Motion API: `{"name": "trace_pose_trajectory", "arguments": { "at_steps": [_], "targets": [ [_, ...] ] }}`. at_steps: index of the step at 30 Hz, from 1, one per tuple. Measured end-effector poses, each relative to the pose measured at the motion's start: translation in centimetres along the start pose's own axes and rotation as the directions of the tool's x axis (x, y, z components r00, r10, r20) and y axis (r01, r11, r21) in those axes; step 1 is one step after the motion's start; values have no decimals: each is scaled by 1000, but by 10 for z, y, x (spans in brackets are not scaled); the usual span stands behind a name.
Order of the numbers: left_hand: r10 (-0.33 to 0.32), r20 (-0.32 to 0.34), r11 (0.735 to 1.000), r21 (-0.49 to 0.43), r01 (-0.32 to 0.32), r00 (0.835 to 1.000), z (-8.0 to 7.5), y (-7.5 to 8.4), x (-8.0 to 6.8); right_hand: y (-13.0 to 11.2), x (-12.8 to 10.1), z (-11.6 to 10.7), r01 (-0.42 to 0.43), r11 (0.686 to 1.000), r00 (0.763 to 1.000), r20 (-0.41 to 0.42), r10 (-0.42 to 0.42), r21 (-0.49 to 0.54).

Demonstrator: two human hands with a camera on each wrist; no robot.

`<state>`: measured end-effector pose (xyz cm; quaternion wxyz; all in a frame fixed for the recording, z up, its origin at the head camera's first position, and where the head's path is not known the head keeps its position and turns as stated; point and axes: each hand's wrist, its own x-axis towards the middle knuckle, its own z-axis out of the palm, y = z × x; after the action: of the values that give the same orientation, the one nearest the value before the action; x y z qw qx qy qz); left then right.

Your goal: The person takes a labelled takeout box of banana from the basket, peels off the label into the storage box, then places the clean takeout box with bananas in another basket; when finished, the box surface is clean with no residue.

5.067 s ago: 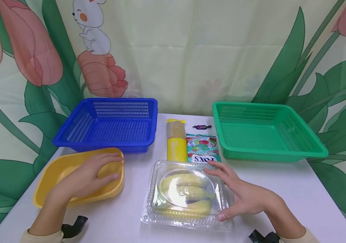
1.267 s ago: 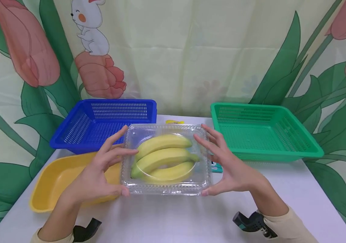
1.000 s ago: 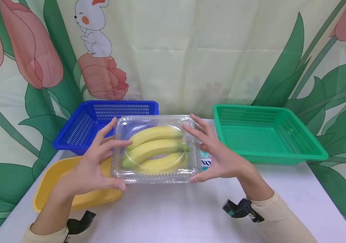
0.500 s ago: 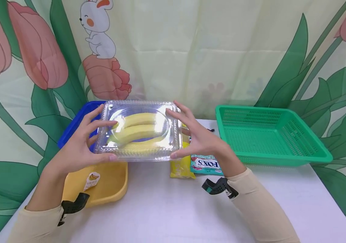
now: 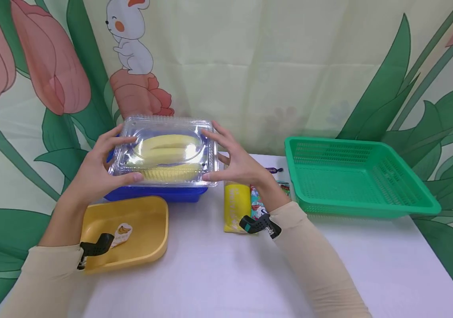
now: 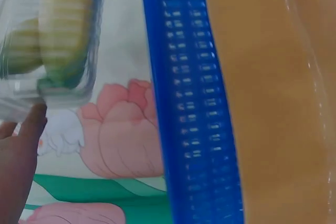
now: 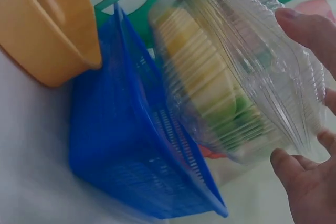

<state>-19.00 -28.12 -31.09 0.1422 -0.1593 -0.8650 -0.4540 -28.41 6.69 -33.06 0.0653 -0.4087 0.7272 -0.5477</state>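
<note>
Both hands hold a clear plastic clamshell box (image 5: 206, 152) with several bananas (image 5: 167, 154) inside. My left hand (image 5: 91, 172) grips the box's left side, thumb at the front edge and fingers at the far corner. On the opposite side my right hand (image 5: 240, 165) grips it the same way. The box is raised above the blue basket (image 5: 159, 194) and covers most of it in the head view. In the right wrist view the box tilts beside and over the rim of the blue basket (image 7: 121, 145). Only part of my left hand (image 6: 18, 161) shows in the left wrist view.
A yellow tub (image 5: 151, 247) with a small banana-printed label (image 5: 122, 234) in it stands in front of the blue basket. A green basket (image 5: 365, 207) is at the right. Between them lie a yellow noodle pack (image 5: 237, 207), a candy bag (image 5: 256, 198) and a wrapped candy (image 5: 275, 170).
The box was lifted from the table with both hands and carried left and away, to above the blue basket. The tub's label and the noodle pack have come into view.
</note>
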Motion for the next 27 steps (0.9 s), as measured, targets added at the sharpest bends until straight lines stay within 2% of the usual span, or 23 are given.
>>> {"name": "trace_pose_trajectory", "arguments": {
  "at_steps": [8, 16, 20, 24, 27],
  "targets": [
    [-40, -113, 999, 28, 44, 993, -12, -22, 6, 12, 26, 18, -23, 999, 1000, 7, 23, 32],
    [-107, -108, 994, 21, 110, 988, -10, -47, 12, 28, 29, 28, -90, 996, 996, 24, 90, -14],
    [-132, -90, 990, 34, 136, 987, -10, -54, 14, 33, 31, 31, -111, 981, 993, 13, 114, -160],
    [-165, -73, 983, 65, 170, 984, -9, -62, 16, 37, 33, 36, -143, 923, 988, 10, 157, -356],
    [-175, -73, 980, 86, 181, 982, -5, -67, 18, 40, 36, 42, -121, 884, 989, 22, 147, -451]
  ]
}}
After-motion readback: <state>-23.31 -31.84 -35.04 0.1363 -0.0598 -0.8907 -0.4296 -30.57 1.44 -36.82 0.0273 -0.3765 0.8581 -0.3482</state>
